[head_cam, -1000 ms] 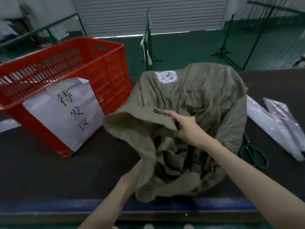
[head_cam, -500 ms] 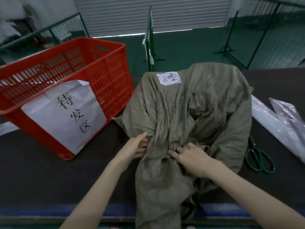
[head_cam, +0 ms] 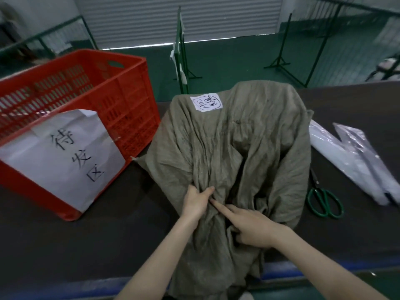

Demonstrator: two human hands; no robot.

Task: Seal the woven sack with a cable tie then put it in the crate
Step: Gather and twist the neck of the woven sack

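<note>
Olive-drab woven sack (head_cam: pixel 238 148) is lying on the dark table (head_cam: pixel 65 234), its loose mouth trailing over the near edge. At its neck the left hand (head_cam: pixel 195 203) is pinching a bunch of gathered fabric, while the right hand (head_cam: pixel 249 226) is pressing into the folds, forefinger extended, other fingers curled into the cloth. No cable tie is showing, so sealing is only beginning, judging by the gathering. Green-handled scissors (head_cam: pixel 324 202) and clear plastic bags (head_cam: pixel 350 161) are lying further right. Waiting behind at left is the red slotted plastic crate (head_cam: pixel 121 100), still without the sack.
</note>
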